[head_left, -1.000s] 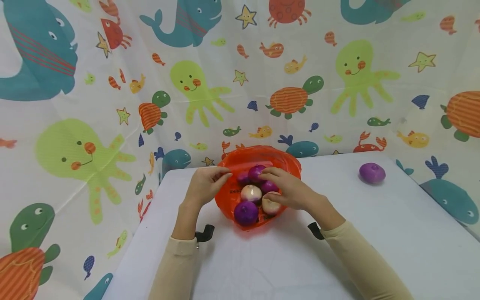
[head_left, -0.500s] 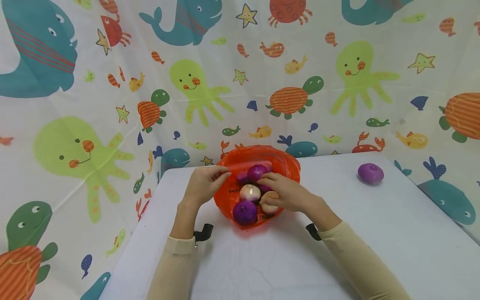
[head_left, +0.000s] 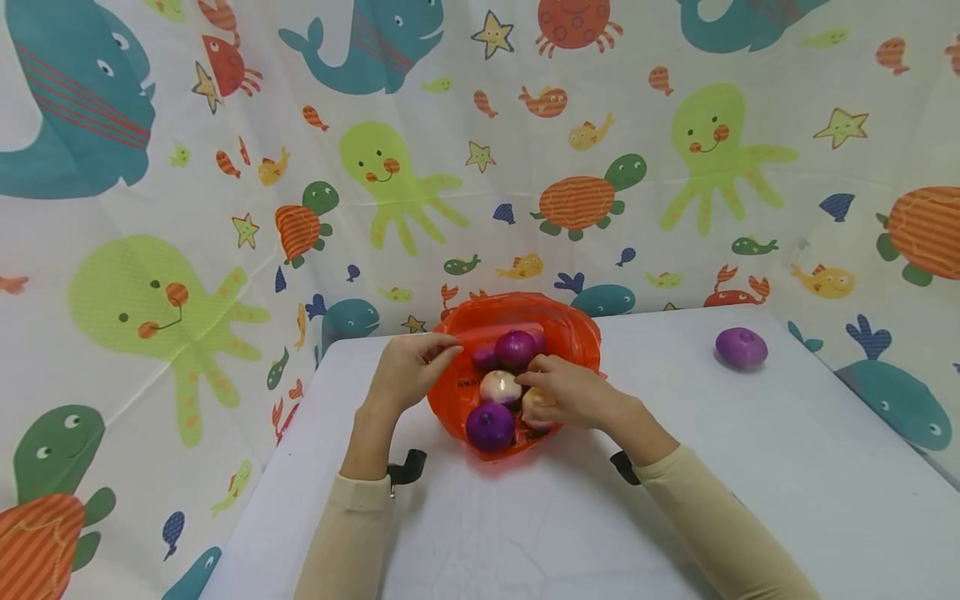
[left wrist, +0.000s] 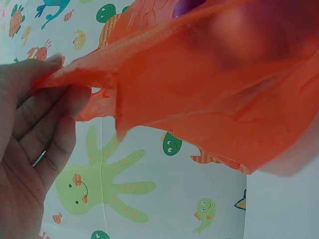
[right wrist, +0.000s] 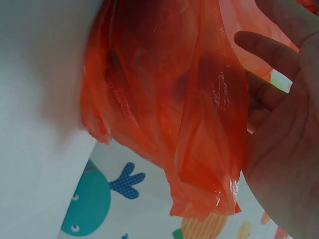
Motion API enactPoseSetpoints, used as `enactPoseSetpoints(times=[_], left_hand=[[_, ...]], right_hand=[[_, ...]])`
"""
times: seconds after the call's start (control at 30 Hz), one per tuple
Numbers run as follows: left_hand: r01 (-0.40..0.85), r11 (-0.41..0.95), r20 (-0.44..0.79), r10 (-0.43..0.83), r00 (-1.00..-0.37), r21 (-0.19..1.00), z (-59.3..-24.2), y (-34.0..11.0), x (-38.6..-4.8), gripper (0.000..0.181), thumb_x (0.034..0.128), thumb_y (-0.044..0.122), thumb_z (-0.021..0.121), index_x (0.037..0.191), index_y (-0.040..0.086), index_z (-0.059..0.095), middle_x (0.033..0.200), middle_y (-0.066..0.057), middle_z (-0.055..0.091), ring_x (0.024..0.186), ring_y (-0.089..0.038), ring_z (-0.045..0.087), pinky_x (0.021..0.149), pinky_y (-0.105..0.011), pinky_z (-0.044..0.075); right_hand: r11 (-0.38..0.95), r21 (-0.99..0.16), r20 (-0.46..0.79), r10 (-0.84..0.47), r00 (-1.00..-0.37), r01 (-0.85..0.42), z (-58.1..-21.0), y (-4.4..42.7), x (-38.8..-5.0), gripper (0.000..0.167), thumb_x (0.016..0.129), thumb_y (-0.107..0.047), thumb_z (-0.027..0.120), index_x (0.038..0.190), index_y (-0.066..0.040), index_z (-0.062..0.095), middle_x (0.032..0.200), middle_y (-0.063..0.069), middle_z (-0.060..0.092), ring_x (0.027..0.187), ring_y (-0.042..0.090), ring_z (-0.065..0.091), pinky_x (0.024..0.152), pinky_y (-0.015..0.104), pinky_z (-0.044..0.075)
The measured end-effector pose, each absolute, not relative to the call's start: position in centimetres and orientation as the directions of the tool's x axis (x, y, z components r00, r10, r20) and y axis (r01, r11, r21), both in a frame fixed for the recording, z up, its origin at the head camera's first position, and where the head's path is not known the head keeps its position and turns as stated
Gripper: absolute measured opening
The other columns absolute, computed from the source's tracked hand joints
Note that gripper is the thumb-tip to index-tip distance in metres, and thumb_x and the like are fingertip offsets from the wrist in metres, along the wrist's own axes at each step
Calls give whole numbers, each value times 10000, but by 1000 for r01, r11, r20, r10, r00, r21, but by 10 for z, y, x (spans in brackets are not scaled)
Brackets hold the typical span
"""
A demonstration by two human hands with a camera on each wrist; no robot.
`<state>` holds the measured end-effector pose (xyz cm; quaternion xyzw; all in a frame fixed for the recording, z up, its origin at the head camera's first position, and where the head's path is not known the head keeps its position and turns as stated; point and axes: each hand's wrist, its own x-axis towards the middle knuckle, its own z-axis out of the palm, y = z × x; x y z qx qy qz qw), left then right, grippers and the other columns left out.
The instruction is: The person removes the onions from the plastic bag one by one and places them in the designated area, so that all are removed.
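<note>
In the head view a red plastic bag lies with its mouth towards me and several purple and pale onions inside. My left hand pinches the bag's rim at the left; in the left wrist view the bag's edge runs between thumb and fingers. At the bag's right side my right hand reaches over a pale onion and partly hides it. Its fingers look spread in the right wrist view, beside the bag wall, with no onion seen in the palm. A purple onion sits at the bag's front.
A lone purple onion lies on the white table, right of the bag. Behind and to the left hangs a curtain printed with sea animals. Black wrist mounts show at both wrists.
My right hand has shifted slightly lower over the pale onion, and its fingers have drawn in. The left hand stays on the rim.
</note>
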<state>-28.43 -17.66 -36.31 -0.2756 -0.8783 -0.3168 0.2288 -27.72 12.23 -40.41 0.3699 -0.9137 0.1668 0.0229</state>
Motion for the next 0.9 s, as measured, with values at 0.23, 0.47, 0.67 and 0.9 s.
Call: enactPoseSetpoints(times=[0.23,0.47,0.67,0.9], left_hand=[[622,648,568,337,-751,440,-363,-177,-285,160,959,205,772,1094,134,820,804,21,738,659,-124,564,598,-227,535],[613,652,558,333,-760,446,-362,-177,-283,166,959,195,771,1096,114,817,803,15,736,667,-133,566,601,-229,536],[616,655,563,335,-756,438,-363,-177,-283,158,963,212,767,1094,140,819,799,23,733,668,-123,566,605,-229,538],[620,651,567,335,-752,438,-364,-178,-284,166,962,207,769,1096,125,819,806,19,739,667,-127,570,602,-233,540]], right_hand=[[662,-266,170,-684,-709,-701,-409,121,-279,369,918,-306,795,1254,-167,739,1161,22,606,1091,201,555,906,361,564],[660,-255,160,-691,-704,-706,-415,120,-280,404,894,-321,825,1252,-148,748,1132,22,610,1073,200,543,885,341,553],[659,-256,155,-694,-703,-707,-423,118,-281,433,876,-319,847,1257,-140,746,1118,40,613,1060,218,543,894,358,542],[663,-264,132,-695,-707,-701,-426,115,-282,458,871,-305,853,1268,-125,715,1136,56,584,1053,240,550,909,382,541]])
